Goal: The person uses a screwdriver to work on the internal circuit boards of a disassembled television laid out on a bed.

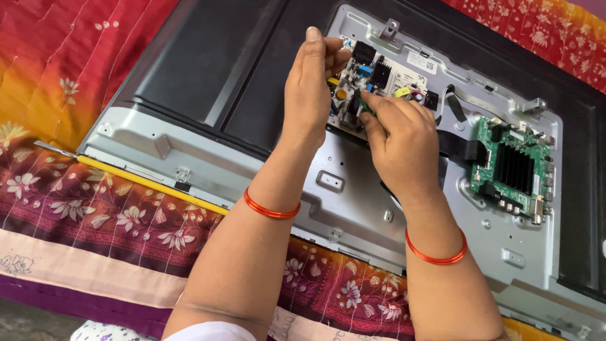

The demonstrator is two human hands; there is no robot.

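lying face down on a patterned red and maroon cloth (95, 208), a flat-panel television (208, 69) is seen with its back cover removed and its grey metal chassis (353, 202) exposed. a pale power supply board (379, 79) is mounted at the upper middle of the chassis, and a green main board (514, 167) with a black finned heat sink is mounted to its right, well apart from the hands. a black flat ribbon cable (457, 148) is run between the two boards.

the left hand (309, 82) is held upright over the left edge of the power supply board, fingers curled loosely inward; it cannot be told whether anything is gripped, as the palm side is turned away from the camera. the right hand (401, 142) is set just beside it, over the lower part of the same board, with thumb and forefinger pinched together on a small green object (367, 108), which is too small to identify. the object is held touching or just above the board; which cannot be told.

a red bangle (271, 211) is worn on the left wrist and another red bangle (437, 256) on the right wrist. a yellow strip (151, 184) is noted along the lower edge of the chassis, beside the cloth.
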